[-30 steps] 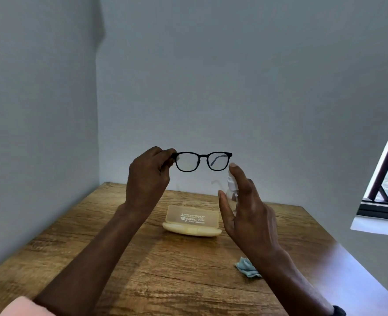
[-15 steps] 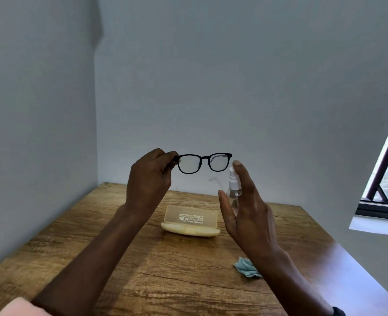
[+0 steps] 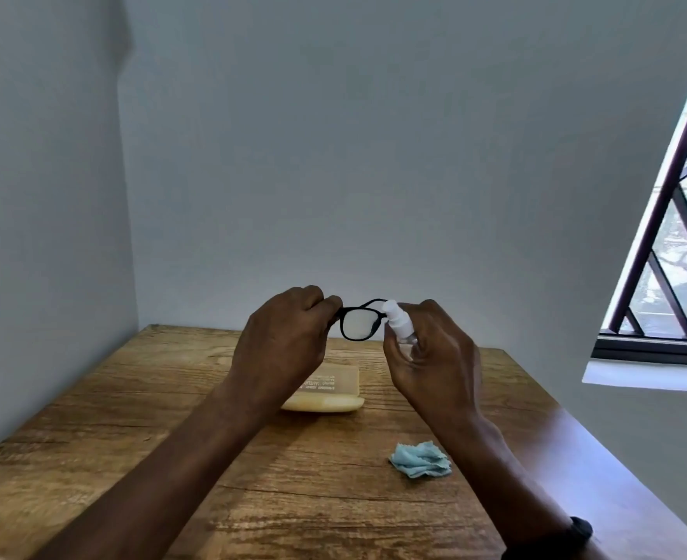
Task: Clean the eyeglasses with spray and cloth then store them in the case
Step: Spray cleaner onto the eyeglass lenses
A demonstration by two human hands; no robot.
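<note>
Left hand (image 3: pixel 283 341) pinches eyeglasses (image 3: pixel 358 321) by one temple end, held up over bench (image 3: pixel 131 418). Right hand (image 3: pixel 430 353) wraps spray bottle (image 3: pixel 398 323), nozzle right at frame, almost touching. Cloth (image 3: pixel 421 459) lies crumpled on bench nr right forearm; case (image 3: pixel 329 392) sits open behind left wrist.

Risks: nozzle so close could knock lens or twist frame out of thin pinch; spray may miss lens, wet fingers, loosen grip.

Hidden: right lens behind bottle & hand; nozzle direction unclear; case partly blocked by wrist.
</note>
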